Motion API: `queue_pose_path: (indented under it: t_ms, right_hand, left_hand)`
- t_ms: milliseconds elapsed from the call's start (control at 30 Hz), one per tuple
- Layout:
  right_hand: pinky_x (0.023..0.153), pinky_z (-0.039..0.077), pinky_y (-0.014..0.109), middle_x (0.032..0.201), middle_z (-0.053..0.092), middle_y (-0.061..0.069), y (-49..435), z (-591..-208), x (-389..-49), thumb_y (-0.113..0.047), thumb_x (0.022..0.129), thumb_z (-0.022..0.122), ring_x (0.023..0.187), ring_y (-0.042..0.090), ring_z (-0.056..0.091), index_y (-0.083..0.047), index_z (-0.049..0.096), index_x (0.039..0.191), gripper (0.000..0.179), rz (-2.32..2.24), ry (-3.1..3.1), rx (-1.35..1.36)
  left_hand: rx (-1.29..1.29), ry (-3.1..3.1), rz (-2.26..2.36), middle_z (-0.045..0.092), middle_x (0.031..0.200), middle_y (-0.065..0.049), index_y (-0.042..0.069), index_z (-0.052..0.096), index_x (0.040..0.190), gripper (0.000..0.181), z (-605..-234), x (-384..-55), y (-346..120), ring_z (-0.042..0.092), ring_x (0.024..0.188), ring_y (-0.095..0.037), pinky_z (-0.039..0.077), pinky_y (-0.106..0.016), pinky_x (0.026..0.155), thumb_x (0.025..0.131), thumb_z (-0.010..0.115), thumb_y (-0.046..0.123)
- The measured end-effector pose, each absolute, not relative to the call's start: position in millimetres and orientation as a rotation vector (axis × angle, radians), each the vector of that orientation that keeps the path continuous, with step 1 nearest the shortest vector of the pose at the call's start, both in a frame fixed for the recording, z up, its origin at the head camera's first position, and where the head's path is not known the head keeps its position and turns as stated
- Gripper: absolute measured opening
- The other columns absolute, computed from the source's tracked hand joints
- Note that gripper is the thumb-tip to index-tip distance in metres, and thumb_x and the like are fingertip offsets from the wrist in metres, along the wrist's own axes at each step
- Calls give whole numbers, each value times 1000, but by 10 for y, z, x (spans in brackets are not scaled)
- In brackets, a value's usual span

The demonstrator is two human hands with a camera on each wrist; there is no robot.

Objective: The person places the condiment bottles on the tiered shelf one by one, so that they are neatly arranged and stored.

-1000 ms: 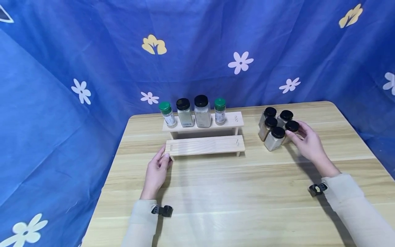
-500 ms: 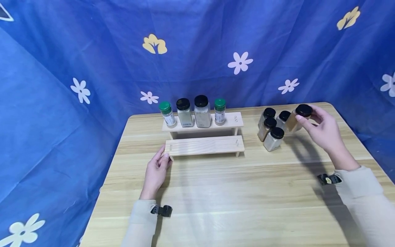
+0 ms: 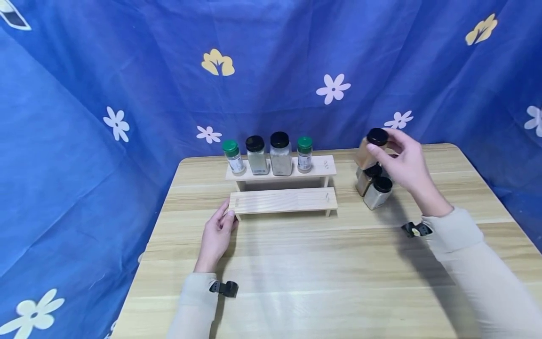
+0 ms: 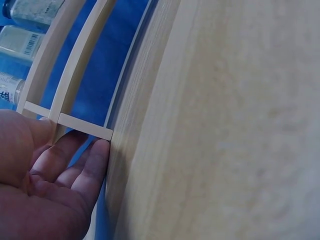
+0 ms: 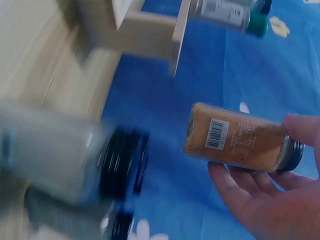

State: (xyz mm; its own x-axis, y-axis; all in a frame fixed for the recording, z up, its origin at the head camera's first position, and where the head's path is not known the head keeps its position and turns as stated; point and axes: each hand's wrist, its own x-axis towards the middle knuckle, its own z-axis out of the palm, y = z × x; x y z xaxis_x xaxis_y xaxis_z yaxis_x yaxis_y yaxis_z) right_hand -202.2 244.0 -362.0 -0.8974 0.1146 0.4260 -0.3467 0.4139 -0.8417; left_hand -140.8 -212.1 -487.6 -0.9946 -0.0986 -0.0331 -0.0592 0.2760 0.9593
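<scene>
My right hand (image 3: 406,162) holds a spice jar (image 3: 365,154) of orange-brown powder by its black-lidded end, lifted above the other jars on the table. In the right wrist view the jar (image 5: 237,137) shows a barcode label, with the thumb on one side and the fingers on the other. At the left, my left hand (image 3: 216,238) grips the end of the two-step wooden rack, at its lower shelf (image 3: 283,200). The left wrist view has the thumb near the shelf board and the fingertips by the leg (image 4: 85,126). Nothing stands on the lower shelf.
On the upper shelf (image 3: 323,165) stand two green-capped shakers and two black-lidded jars. Below my right hand are a pale jar (image 3: 376,197) and a brown one (image 3: 363,182); others are partly hidden. A blue patterned cloth (image 3: 271,70) hangs behind the wooden table (image 3: 296,273).
My right hand has picked up the orange-brown jar from the right of the group, raised it, and carried it left over the other jars. The left hand stays on the rack.
</scene>
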Motion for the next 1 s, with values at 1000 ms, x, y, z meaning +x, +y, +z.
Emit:
queue_pose_path:
  t_ms: [1000]
  right_hand:
    - [101,65,32,130,71,16,1601,-3720,-2287,-22,96,79,119,26,69,-9,63,142,50,1570,-2376,342]
  left_hand:
    - [134,-2468,-1884,57,153,-19,16,43,161,50,-4899,-1406,-2140,61,138,-28,58,-29,108,113,51,26]
